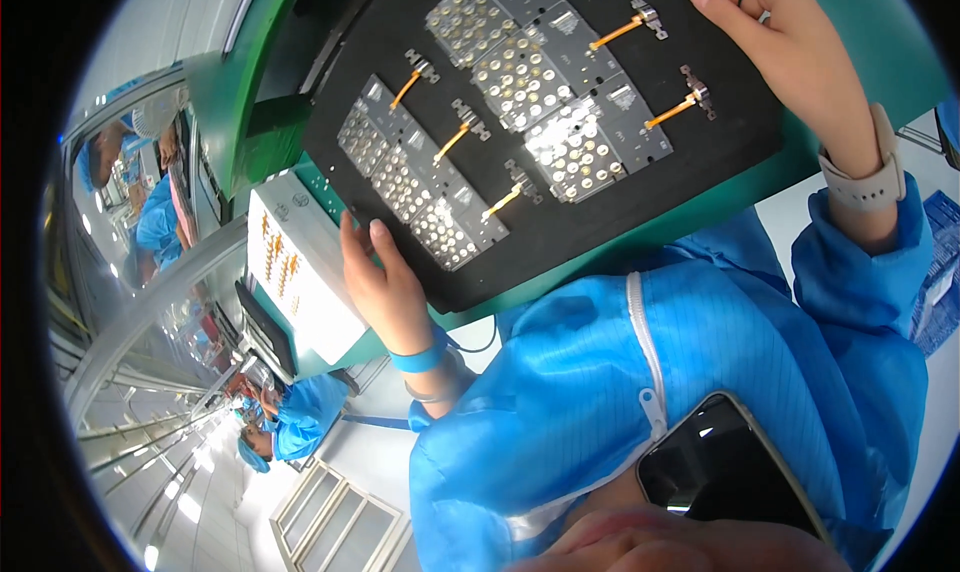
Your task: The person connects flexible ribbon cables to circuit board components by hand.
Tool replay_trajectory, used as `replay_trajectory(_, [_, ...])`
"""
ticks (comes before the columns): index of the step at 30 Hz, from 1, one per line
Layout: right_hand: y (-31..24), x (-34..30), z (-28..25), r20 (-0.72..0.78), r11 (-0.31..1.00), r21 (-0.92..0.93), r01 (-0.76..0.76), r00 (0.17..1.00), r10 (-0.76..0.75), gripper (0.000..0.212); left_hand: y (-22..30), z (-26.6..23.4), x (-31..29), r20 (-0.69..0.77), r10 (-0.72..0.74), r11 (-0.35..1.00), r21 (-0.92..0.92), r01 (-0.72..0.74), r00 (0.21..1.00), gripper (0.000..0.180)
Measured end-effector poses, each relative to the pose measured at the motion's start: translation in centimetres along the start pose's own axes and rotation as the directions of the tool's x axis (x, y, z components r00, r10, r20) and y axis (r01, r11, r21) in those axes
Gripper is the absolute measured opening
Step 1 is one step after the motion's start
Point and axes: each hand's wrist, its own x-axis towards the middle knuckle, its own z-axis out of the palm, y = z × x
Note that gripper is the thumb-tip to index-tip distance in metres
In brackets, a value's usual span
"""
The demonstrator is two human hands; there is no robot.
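Note:
A black tray (pixel 600 222) lies on a green bench (pixel 860 22) and carries several grey circuit panels with gold dots (pixel 425 187) and several orange flex cables with metal ends (pixel 680 102). My left hand (pixel 385 282), a blue band on its wrist, grips the tray's near left corner beside one panel. My right hand (pixel 790 52), with a pale watch (pixel 865 182) on its wrist, has its fingers curled over the tray's far right corner, close to one cable. Neither hand holds a loose part that I can see.
A white box (pixel 300 272) with small orange parts on top stands left of the tray, next to my left hand. A dark-screened phone (pixel 725 467) rests against my blue coat. Other people in blue coats (pixel 300 417) work at the left.

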Motion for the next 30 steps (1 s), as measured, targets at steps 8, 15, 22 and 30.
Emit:
replay_trajectory(8, [4.7, -0.1, -0.8, 0.008, 0.741, 0.672, 0.008, 1.000, -0.018, 0.012, 0.7, -0.7, -0.6, -0.070, 0.034, 0.704, -0.707, -0.073, 0.997, 0.036])
replay_trajectory(15, [17.7, -6.1, -12.3, -0.135, 0.532, 0.842, 0.091, 0.990, 0.046, 0.038, 7.3, -1.0, -1.0, 0.020, 0.521, 0.091, -0.995, -0.033, 0.853, 0.043])
replay_trajectory(22, [37.9, -10.9, -19.0, -0.442, 0.532, 0.836, 0.132, 0.736, 0.512, 0.038, 4.5, 1.8, -0.8, -0.012, 0.530, 0.755, -0.449, -0.478, 0.848, 0.070])
replay_trajectory(30, [26.0, -7.0, -11.6, -0.442, 0.588, 0.808, -0.035, 0.623, 0.645, 0.050, 5.9, 4.6, -3.3, 0.010, 0.644, 0.748, -0.218, -0.627, 0.765, 0.107])
